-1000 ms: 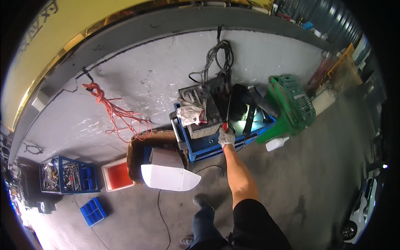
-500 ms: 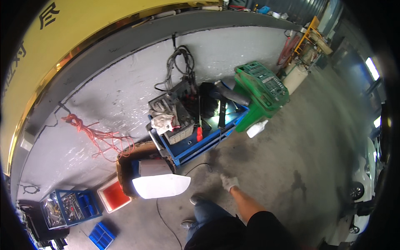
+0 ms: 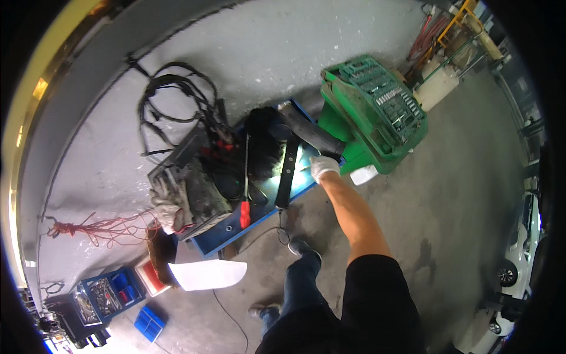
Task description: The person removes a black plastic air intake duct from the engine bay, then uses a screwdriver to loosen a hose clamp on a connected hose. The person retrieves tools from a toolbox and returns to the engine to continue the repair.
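My right hand (image 3: 323,167), in a whitish glove, reaches to the right end of a blue cart (image 3: 221,237). It is at the cart's edge, close to the lower end of a thick dark tube (image 3: 312,131); its fingers are too small and partly hidden to read. Left of the hand, a long black bar (image 3: 287,174) lies across the cart beside a brightly lit patch. Further left is a long screwdriver (image 3: 245,213) with a red handle. A grey work glove (image 3: 169,203) rests on the dark case at the cart's left. My left hand is out of view.
An open green socket set (image 3: 392,106) lies on a green bin (image 3: 345,112). A white bottle (image 3: 364,174) is beside the bin. A white sheet (image 3: 209,275) covers part of a cardboard box. Blue trays (image 3: 149,323) are at lower left. A thin cable (image 3: 233,318) trails on the floor.
My right hand has moved up from over the floor to the cart's right edge. The view has shifted closer to the cart, and my feet have moved nearer to it.
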Demonstrator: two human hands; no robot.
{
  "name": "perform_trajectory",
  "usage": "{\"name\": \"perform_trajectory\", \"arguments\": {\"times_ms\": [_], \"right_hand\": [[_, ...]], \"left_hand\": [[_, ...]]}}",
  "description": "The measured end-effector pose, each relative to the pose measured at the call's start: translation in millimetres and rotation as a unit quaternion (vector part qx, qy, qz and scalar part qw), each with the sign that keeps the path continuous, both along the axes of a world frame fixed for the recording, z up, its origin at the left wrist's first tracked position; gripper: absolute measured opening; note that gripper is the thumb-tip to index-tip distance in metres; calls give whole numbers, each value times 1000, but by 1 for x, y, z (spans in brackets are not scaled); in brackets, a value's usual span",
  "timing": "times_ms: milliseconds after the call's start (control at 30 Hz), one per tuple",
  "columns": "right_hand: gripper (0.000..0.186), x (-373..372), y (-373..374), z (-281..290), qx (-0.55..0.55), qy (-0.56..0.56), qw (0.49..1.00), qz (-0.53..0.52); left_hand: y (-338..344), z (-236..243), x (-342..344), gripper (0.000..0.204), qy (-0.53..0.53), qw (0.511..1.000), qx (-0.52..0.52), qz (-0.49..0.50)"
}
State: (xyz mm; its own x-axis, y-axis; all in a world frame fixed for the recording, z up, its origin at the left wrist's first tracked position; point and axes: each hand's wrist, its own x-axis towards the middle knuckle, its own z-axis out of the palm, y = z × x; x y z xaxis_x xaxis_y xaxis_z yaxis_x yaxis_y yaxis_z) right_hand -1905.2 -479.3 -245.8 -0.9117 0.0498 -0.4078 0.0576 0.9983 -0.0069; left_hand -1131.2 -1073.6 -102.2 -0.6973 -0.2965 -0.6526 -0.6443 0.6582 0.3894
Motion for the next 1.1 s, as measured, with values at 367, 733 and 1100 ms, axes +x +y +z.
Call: {"name": "perform_trajectory", "arguments": {"times_ms": [367,733,1100], "right_hand": [[19,-18,35,19,-7,34,975,221],[41,189,-58,203,-531,-74,786,308],[43,139,15,95,-228,-56,965,117]], "left_hand": [[174,125,-285,28,-55,950,114,284],[336,130,-489,47,247,919,280,128],[389,11,-495,47,171,964,199,47]]}}
